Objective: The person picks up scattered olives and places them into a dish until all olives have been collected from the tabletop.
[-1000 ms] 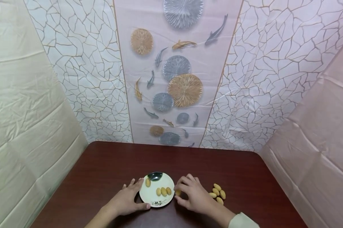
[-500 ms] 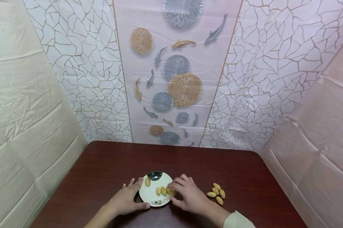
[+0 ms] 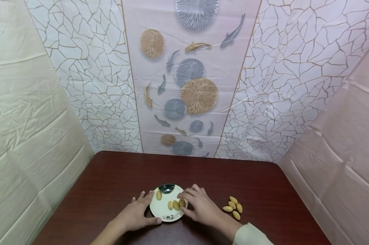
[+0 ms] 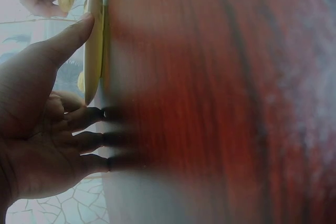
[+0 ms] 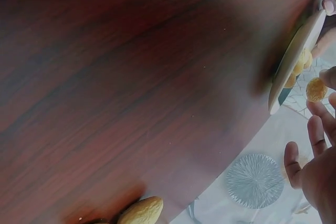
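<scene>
A small white plate point(image 3: 161, 211) with a dark green patch on its far rim stands on the table. My left hand point(image 3: 137, 212) grips its left side, thumb on the near rim and index finger farther up. My right hand point(image 3: 199, 206) pinches a yellow-brown oval nut-like piece point(image 5: 316, 89) between thumb and fingertips, above the plate's right part. Two similar oval pieces point(image 3: 176, 204) lie in a row beside it; the held piece hides what lies beneath it. Another oval piece point(image 3: 159, 195) rests near the plate's upper left edge.
Several more oval pieces point(image 3: 232, 205) lie loose in a group on the dark red-brown table point(image 3: 126, 177), right of my right forearm. A patterned cloth point(image 3: 184, 136) hangs behind the table, with pale cloths at both sides.
My right hand has moved left with its oval piece, from beside the plate's right rim to above the plate. The left hand has stayed at the rim.
</scene>
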`<state>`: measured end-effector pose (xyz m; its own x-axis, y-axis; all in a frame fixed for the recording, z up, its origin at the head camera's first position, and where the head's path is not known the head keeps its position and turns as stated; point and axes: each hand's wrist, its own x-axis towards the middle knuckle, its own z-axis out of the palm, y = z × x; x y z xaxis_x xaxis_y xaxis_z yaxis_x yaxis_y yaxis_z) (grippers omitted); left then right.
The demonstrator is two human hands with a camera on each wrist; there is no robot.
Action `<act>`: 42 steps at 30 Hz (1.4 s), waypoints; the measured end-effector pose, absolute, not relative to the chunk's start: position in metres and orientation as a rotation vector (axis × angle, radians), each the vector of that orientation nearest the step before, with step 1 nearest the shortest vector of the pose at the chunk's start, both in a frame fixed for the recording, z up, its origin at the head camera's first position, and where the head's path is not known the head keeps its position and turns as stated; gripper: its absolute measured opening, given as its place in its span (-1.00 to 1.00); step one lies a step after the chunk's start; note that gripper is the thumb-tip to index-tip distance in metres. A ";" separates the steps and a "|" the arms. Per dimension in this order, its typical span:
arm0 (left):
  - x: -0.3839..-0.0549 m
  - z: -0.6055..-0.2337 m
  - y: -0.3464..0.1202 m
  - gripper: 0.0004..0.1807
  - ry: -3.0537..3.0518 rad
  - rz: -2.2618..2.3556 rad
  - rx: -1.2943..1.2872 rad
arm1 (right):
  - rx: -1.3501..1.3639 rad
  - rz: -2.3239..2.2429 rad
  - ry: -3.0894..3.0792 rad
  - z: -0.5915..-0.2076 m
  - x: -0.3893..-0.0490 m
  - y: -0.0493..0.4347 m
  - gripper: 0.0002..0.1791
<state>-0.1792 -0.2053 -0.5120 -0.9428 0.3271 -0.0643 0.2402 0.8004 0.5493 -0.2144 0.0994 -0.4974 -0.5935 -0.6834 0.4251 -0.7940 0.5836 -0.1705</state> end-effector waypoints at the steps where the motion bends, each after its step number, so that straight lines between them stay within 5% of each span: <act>1: -0.179 -0.512 -0.205 0.33 2.831 0.832 0.447 | 1.206 0.500 -2.512 -0.497 -0.215 0.098 -0.58; 42: -0.179 -0.513 -0.207 0.33 2.816 0.842 0.456 | 1.101 0.448 -2.669 -0.512 -0.232 0.076 -0.51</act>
